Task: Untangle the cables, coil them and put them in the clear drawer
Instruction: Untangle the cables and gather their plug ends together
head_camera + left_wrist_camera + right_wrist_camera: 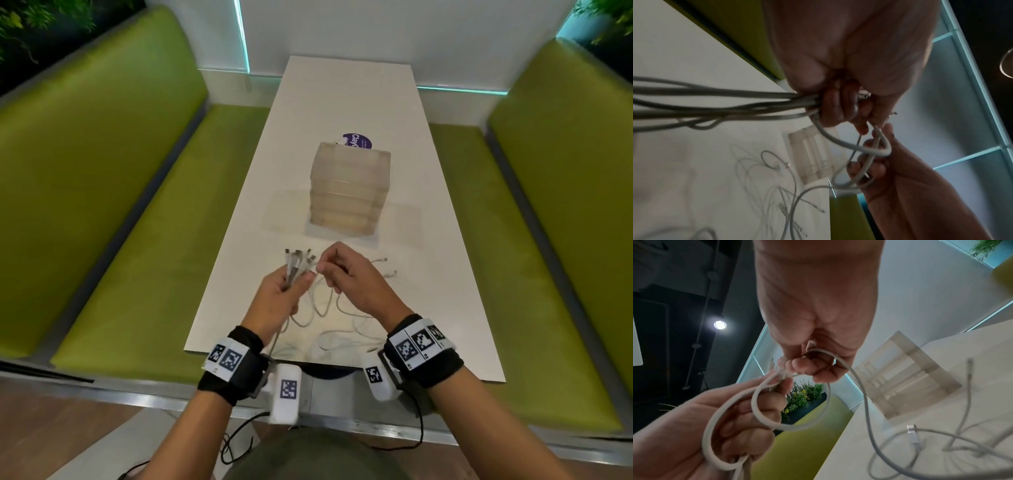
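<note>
My left hand [286, 291] grips a bundle of white cables [296, 265] above the near end of the white table [342, 102], their plug ends fanning out past the fingers. In the left wrist view the bundle [725, 105] runs out of my fist [840, 104]. My right hand [337, 267] pinches one white cable [859, 381] right beside the left thumb. Loops of cable [329, 308] hang from both hands down to the table. The clear drawer unit [349, 188] stands just beyond the hands, its drawers pushed in.
Loose cable ends [387, 269] lie on the table to the right of my hands. A purple round label [356, 140] shows behind the drawer unit. Green benches [102, 205] flank the table on both sides.
</note>
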`<act>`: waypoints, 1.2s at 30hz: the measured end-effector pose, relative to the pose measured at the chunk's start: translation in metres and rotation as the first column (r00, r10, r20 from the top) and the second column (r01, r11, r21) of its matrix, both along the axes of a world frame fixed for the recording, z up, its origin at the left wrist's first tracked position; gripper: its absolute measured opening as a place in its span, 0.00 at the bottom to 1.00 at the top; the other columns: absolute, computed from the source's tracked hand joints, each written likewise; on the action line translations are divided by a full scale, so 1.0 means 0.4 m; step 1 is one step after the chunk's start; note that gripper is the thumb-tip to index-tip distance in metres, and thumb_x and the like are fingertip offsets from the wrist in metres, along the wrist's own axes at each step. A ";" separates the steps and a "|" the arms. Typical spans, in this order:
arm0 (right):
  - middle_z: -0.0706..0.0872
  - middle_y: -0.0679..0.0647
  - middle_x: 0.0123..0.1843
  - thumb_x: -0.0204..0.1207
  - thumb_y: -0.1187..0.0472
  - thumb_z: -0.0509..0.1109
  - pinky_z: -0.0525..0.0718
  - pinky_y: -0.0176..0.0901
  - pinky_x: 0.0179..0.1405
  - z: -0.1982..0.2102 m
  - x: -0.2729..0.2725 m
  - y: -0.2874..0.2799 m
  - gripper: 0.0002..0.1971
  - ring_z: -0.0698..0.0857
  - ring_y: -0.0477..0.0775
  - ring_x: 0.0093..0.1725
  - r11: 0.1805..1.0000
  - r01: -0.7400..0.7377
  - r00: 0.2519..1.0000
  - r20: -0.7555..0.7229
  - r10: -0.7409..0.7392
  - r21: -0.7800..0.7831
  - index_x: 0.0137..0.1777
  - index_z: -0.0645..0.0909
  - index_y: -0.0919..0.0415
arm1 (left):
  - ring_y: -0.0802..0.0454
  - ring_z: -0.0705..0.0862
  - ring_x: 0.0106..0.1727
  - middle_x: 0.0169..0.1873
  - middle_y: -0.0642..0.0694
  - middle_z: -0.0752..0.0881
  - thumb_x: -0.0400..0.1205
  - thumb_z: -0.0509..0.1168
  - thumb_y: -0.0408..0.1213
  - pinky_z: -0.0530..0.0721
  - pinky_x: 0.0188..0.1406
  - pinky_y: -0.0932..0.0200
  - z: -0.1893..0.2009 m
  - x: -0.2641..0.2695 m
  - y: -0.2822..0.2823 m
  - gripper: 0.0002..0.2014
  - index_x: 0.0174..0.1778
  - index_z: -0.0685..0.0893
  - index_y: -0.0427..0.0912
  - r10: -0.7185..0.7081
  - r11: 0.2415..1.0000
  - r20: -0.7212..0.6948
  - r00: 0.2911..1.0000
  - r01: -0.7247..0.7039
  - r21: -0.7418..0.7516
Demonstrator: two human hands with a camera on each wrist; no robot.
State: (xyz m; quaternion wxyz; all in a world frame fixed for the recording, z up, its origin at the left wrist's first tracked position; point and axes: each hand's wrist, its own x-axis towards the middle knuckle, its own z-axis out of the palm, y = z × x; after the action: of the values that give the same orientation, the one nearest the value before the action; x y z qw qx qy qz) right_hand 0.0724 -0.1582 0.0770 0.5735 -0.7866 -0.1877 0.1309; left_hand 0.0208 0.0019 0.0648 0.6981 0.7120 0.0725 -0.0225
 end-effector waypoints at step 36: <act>0.84 0.44 0.41 0.81 0.53 0.66 0.79 0.41 0.45 0.015 0.045 -0.030 0.06 0.80 0.45 0.40 0.836 -0.285 0.952 -0.032 0.306 -0.470 0.47 0.82 0.53 | 0.59 0.57 0.19 0.18 0.55 0.63 0.84 0.61 0.31 0.59 0.18 0.64 0.008 0.024 0.018 0.11 0.35 0.72 0.40 0.177 0.950 0.040 0.983 -0.160 -0.269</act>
State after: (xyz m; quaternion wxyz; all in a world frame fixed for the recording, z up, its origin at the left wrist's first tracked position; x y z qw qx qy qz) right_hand 0.0905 -0.1702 0.0831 0.3348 -0.8660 -0.2820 0.2419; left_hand 0.0303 0.0091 0.0679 0.7881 0.6040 0.1074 0.0504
